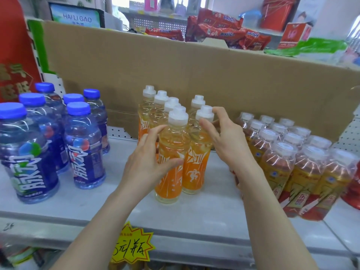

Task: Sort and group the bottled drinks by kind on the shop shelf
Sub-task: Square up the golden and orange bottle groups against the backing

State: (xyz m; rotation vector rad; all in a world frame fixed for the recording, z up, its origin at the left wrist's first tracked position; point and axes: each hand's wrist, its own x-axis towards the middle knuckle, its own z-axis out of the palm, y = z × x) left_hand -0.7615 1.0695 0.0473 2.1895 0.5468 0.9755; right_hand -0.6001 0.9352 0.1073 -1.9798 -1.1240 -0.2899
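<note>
A white metal shop shelf [204,215] carries three groups of drinks, with a brown cardboard sheet [194,75] standing along its back edge. In the middle of the shelf stand the clear plastic orange-labelled bottles [153,117] of pale yellow drink with white stepped caps, upright in two rows running front to back: four in the left row, two in the right. The left hand [148,162] wraps around the front bottle of the left row [171,184], fingers curled behind its shoulder and thumb across the top of its label. The right hand [226,141] pinches the front bottle of the right row [194,172] at the neck and cap, thumb in front and forefinger behind. These two bottles stand just beside each other, nearest the front edge. Toward the left end of the shelf stand the blue-tinted bottles with blue screw caps [81,145], six in view, apart from the orange group. Toward the right end sit amber drinks with yellow and red labels in a clear shrink-wrapped pack [303,172], close beside the right forearm. A yellow starburst price tag [132,244] hangs on the front edge below the hands. Red snack packets [220,30] lie beyond the cardboard's top.
</note>
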